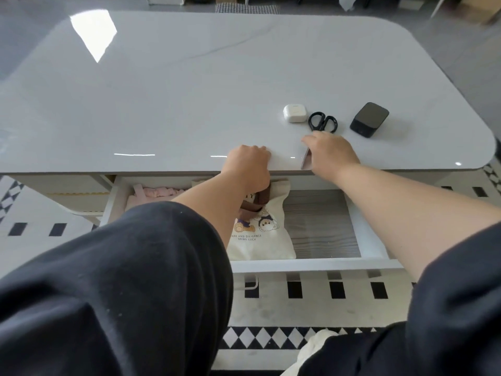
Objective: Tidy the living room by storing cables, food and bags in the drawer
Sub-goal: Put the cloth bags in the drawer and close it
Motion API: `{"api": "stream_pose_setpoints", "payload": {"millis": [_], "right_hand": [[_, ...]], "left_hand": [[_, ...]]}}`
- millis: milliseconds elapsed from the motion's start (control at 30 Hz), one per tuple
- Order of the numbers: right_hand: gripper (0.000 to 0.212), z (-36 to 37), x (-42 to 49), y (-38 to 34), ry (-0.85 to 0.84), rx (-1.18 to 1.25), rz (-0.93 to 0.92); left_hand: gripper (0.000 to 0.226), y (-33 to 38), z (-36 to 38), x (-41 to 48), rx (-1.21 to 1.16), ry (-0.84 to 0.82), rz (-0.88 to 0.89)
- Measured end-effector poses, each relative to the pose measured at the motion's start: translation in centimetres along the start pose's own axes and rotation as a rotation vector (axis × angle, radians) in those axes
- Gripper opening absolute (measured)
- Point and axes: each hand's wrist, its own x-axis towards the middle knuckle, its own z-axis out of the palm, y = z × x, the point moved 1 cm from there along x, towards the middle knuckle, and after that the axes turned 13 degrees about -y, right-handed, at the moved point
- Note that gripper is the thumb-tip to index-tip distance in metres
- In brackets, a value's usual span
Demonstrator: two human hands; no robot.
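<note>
Drawer [314, 266] under the near edge of the tabletop [168, 109]: pulled open.
Contents: cream tote bag [260, 240] with bear print lies flat at the middle; pink fabric item [158, 192] at the far left; right part shows bare wood-grain floor.
Left hand [248, 165]: clenched, over the far end of the bag, grasping its brown strap [264, 196].
Right hand [332, 154]: palm down on the tabletop at the near edge, covering the blades of the black scissors [323, 122]; grip cannot be told.
Also on the tabletop: white earbud case [295, 113] just left of the scissor handles, black box [370, 119] to their right.
</note>
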Motion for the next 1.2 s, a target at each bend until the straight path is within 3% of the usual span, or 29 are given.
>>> {"api": "stream_pose_setpoints", "payload": {"millis": [67,167,367,533,567,667,767,900,967,1067,1200], "right_hand": [[0.044,0.3,0.0,0.4,-0.001,-0.09,-0.048],[0.032,0.6,-0.5,0.5,-0.027,-0.094,-0.047],[0.022,-0.3,-1.3,-0.3,0.004,-0.233,-0.201],[0.017,0.5,-2.9,-1.2,0.069,-0.466,-0.346],[0.009,1.0,-3.3,-1.2,0.112,-0.46,-0.382],[0.024,2.5,-4.4,-1.4,0.187,-0.423,-0.425],[0.02,4.2,-5.5,-1.3,0.232,-0.454,-0.463],[0.029,6.2,-6.6,-1.3,0.023,-0.4,-0.324],[0.03,7.1,-6.8,-1.4,-0.131,-0.345,-0.151],[0.036,7.9,-6.3,-2.0,-0.412,-0.141,0.167],[0.042,9.7,-5.6,-2.8,-0.601,-0.059,0.288]], "left_hand": [[0.031,0.1,0.3,-0.1,0.022,-0.002,0.03],[0.031,0.4,0.8,-0.3,-0.025,0.01,0.025],[0.06,0.6,1.6,-1.5,-0.092,-0.013,0.025],[0.078,-0.4,3.3,-3.1,0.098,-0.087,0.099],[0.078,-0.6,3.5,-3.3,0.114,-0.075,0.103],[0.075,-0.6,4.1,-4.0,0.175,-0.05,0.109],[0.075,-0.6,4.8,-4.7,0.218,-0.02,0.091],[0.072,-0.2,5.6,-5.2,0.173,0.074,0.177],[0.07,0.4,6.2,-5.2,0.133,0.158,0.279],[0.063,1.1,7.4,-4.7,0.052,0.259,0.275],[0.057,1.8,8.4,-4.4,0.07,0.3,0.295]]}}
